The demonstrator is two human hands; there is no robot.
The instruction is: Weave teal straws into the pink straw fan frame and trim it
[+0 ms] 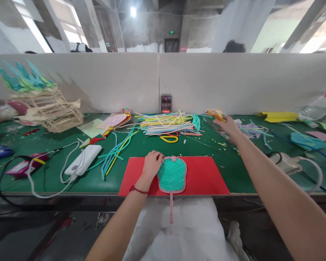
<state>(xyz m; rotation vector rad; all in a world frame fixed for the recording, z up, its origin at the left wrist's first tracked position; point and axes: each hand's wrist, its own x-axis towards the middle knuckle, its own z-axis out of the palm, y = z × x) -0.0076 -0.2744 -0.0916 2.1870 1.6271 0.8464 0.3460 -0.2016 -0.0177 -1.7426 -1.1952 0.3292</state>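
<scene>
- We are seeing a paddle-shaped fan [172, 175] lying on a red sheet [206, 177] at the middle of the near edge of the worktop [201, 146], its pink handle [171, 210] overhanging that edge.
- We are judging the fan to be largely made: green strands are filling its face, and 1 pink rim [186, 175] is running around it. Some fixing may be remaining at the top, where a small pink piece [174, 158] is sitting.
- Our left hand [153, 164] is touching the rim's upper left, fingers bending together; we are not managing to tell whether they are pinching it.
- Our right hand [227, 127] is touching a glue gun [216, 114] towards the worktop's far edge, right of centre; its grip is staying hidden from us.
- Between sheet and far edge, a pile of fuzzy stems [168, 125] is lying, with 1 yellow loop [170, 141] poking out.
- Towards the left edge, we are noticing loose stems [119, 154], a white box [83, 160] and trailing cords.
- Near our right hand, purple scraps [252, 130] are crowding the space; nothing is covering the fan except our fingertips at its rim.
</scene>
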